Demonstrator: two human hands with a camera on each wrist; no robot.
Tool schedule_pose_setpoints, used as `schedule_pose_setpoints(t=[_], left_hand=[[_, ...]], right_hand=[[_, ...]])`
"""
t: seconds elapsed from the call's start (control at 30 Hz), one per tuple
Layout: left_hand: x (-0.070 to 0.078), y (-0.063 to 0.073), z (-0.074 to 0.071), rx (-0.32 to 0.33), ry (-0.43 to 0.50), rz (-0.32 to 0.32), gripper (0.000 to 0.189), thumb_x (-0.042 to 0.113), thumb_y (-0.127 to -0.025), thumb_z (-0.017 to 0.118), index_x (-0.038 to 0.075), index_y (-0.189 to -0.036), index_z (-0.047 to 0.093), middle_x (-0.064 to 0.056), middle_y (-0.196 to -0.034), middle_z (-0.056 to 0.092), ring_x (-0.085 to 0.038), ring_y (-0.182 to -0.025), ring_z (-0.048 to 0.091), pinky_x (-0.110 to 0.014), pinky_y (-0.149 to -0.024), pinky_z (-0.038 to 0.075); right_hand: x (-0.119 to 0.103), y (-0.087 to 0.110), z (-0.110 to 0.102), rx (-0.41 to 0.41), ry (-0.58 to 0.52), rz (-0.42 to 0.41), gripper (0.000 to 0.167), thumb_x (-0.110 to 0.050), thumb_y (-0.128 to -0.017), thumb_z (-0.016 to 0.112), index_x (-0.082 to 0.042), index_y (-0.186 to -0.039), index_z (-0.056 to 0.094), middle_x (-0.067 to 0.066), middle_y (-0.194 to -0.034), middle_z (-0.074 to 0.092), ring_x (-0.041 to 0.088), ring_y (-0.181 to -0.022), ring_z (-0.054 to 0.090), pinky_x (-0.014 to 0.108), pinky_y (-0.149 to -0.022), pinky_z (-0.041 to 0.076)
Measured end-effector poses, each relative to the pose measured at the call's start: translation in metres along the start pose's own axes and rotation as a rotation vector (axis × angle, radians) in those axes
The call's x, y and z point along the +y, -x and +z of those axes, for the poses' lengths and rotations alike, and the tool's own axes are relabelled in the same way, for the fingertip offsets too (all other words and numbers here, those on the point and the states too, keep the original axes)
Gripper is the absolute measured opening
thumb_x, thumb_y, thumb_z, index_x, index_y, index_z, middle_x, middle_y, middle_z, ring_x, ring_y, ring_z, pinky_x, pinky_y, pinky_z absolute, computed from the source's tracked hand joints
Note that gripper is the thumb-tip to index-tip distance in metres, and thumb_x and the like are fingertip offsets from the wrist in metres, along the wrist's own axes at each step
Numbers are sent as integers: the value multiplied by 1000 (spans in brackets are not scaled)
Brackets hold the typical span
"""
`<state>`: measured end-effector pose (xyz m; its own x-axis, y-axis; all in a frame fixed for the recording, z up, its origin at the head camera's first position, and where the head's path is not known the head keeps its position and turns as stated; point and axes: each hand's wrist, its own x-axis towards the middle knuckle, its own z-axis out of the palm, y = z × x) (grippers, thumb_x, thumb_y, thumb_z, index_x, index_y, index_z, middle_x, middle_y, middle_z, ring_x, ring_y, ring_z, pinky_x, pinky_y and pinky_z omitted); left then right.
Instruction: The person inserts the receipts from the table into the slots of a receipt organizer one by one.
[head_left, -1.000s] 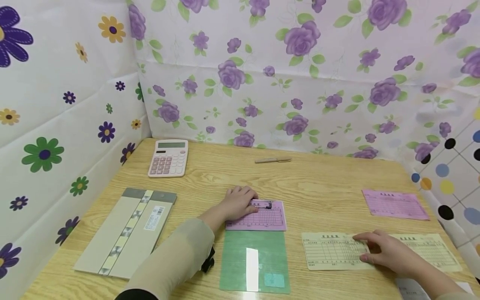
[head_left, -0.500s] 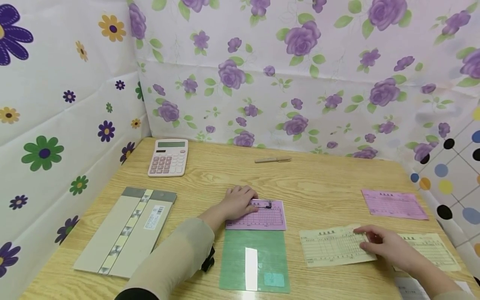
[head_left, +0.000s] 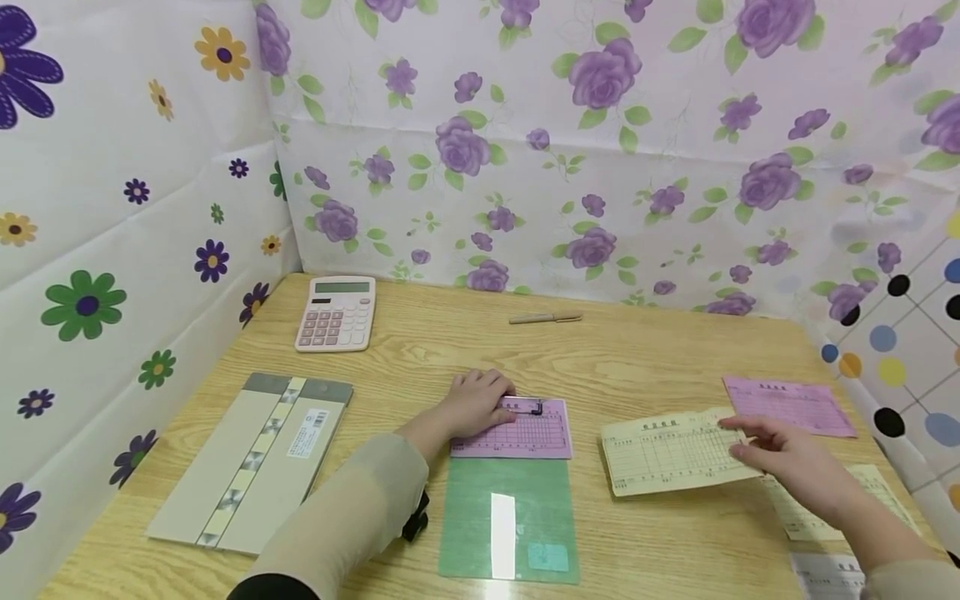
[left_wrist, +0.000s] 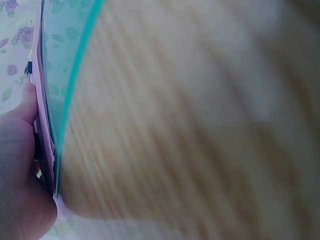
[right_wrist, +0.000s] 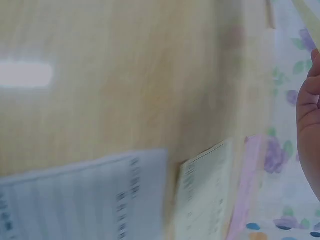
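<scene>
Wood counter [head_left: 645, 358], flowered backdrop [head_left: 525, 192]: yellow slip [head_left: 667, 458] held by one edge, could sag or drop

Right hand [head_left: 802, 462] had the yellow slip pinched, thumb against fingers, at its right edge only. Slip was tilted, looked off the counter, right of the green clipboard [head_left: 465, 517] and apart from it. One sheet or several: couldn't tell.

Main risk: one-sided support. Left end hung free; thin paper would probably droop, catch the counter and crease. If it was a stack, a slack pinch could let the lower sheets fan out or fall.

Second risk: right forearm [head_left: 888, 533]. It crossed close by the second yellow slip [head_left: 870, 500] and white slip [head_left: 828, 575] at near right; a low sweep could drag either. Loose pink slip [head_left: 791, 406] lay just beyond the right hand, so a knuckle could nudge it.

Left hand [head_left: 476, 406] gripped the clip [head_left: 537, 408] at the clipboard's far end, fingers bent over it, thumb on the near side. Couldn't see whether the clip was squeezed. If so, clipped pink slip [head_left: 543, 437] could skew on any jerk. Clipboard looked glossy; an uneven push could slide it.

Calculator [head_left: 337, 317] and pen [head_left: 545, 317], far side: low concern.
</scene>
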<state>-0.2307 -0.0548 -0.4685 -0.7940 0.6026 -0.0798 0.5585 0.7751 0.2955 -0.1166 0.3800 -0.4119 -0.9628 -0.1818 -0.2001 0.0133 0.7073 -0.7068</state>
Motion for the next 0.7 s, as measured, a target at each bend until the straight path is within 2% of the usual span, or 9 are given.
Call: schedule_pose_setpoints(t=[0.2,0.33,0.5,0.7], left_hand=[[0,0,0,-3,-1,1,45,52,-92,49,23,-126,50,3,-130,45,-22,-118,38,-43,-94,26],[-1,0,0,-2,-5,-2,44,52,-92,49,24,-126,49,3,-130,45,-22,-119,37,-43,-95,26],[-1,-1,1,-3,-7,-2,44,52,-92,48,24,-126,49,3,-130,44,-22,-118,37,-43,-95,26],[-1,0,1,-4,-1,-6,43,52,-92,49,24,-125,50,3,-130,44,-22,-118,37,-42,-94,26]], right_hand=[[-14,-9,5,-3,-66,-44,48,-36,-96,53,-12,-136,46,17,-127,48,10,-98,52,35,-73,47],[-22,-21,21,-38,-136,-67,44,-33,-94,56,-15,-133,48,13,-119,50,17,-93,51,36,-69,46],[-32,-37,40,-95,-197,-90,43,-31,-92,60,-14,-131,51,15,-111,51,22,-82,47,37,-62,43],[-44,-51,60,-111,-195,-104,41,-32,-89,64,-17,-126,56,11,-117,51,24,-89,49,36,-67,47]])
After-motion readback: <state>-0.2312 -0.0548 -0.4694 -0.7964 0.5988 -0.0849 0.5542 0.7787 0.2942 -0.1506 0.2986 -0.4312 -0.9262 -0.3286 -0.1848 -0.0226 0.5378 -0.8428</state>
